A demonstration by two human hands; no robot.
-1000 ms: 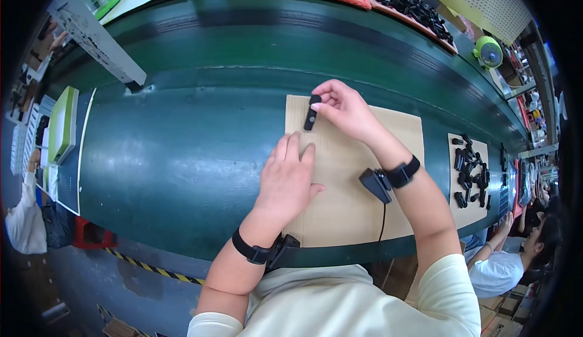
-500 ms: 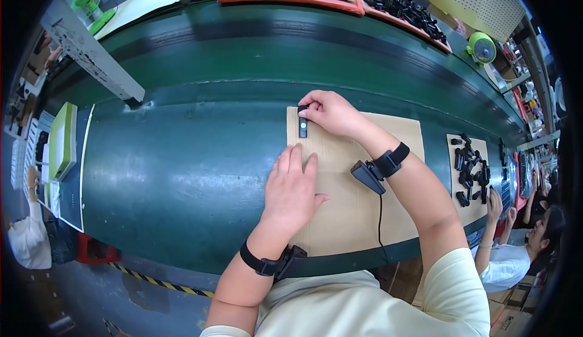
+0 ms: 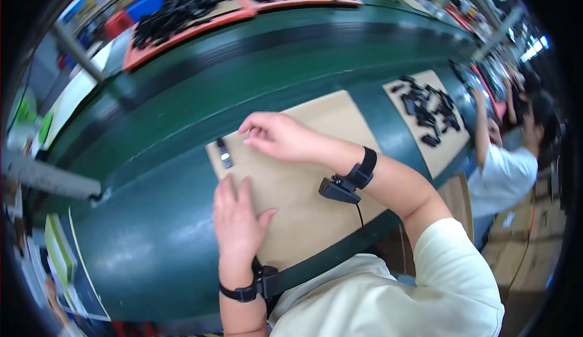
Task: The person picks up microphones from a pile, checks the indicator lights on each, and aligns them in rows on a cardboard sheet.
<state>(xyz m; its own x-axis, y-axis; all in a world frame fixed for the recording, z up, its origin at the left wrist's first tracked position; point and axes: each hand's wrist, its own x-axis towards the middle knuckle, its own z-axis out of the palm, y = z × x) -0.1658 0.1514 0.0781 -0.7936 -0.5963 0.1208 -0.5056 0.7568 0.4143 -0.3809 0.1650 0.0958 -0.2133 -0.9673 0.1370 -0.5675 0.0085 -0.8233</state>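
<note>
A small black stick-shaped device (image 3: 225,153) with a pale round spot lies on the far left corner of the cardboard sheet (image 3: 316,185). Just to its right hovers my right hand (image 3: 278,136), apart from the device. Its fingers are loosely curled, thumb and forefinger are separated, and nothing shows between them. My left hand (image 3: 237,221) rests with fingers stretched out over the left edge of the sheet, its fingertips slightly nearer to me than the device. Each wrist wears a black strap with a small black unit.
A second cardboard piece (image 3: 437,154) to the right carries several black parts (image 3: 425,109). Red trays (image 3: 252,15) heaped with black parts stand across the green table (image 3: 146,215). A grey post (image 3: 51,176) rises at left. A co-worker (image 3: 504,167) sits at right.
My right hand has let go of the black device and moved off to its right. The view has turned rightward, so the table appears tilted. The left hand stays spread by the sheet's edge.
</note>
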